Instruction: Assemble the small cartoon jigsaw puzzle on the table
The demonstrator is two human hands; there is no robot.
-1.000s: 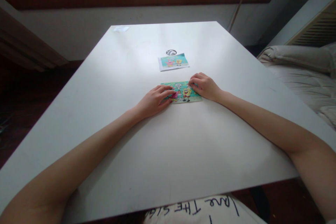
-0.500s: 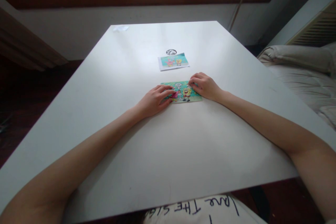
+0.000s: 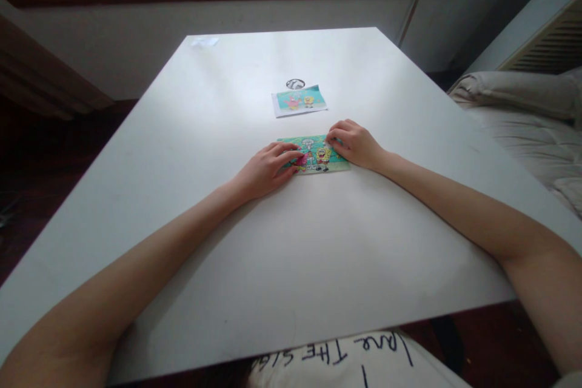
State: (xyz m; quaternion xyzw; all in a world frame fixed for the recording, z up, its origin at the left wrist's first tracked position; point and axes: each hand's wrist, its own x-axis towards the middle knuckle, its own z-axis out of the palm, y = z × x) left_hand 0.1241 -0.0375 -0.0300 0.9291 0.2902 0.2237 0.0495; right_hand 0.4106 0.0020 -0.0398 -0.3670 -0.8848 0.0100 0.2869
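Observation:
A small colourful cartoon jigsaw puzzle (image 3: pixel 318 156) lies flat in the middle of the white table (image 3: pixel 282 242). My left hand (image 3: pixel 268 167) rests on its left part, fingers stretched out flat over the pieces. My right hand (image 3: pixel 354 143) lies on its right end with the fingers curled down and their tips pressing the puzzle's upper right area. Neither hand lifts anything.
A printed cartoon picture card (image 3: pixel 298 100) lies further back on the table, with a small round black-and-white item (image 3: pixel 295 83) just behind it. A scrap of paper (image 3: pixel 204 42) sits at the far left corner. A bed with grey bedding (image 3: pixel 522 121) stands to the right.
The camera has tilted down a little, so everything sits slightly higher in view. Both hands stay on the puzzle; my left fingers have shifted a little.

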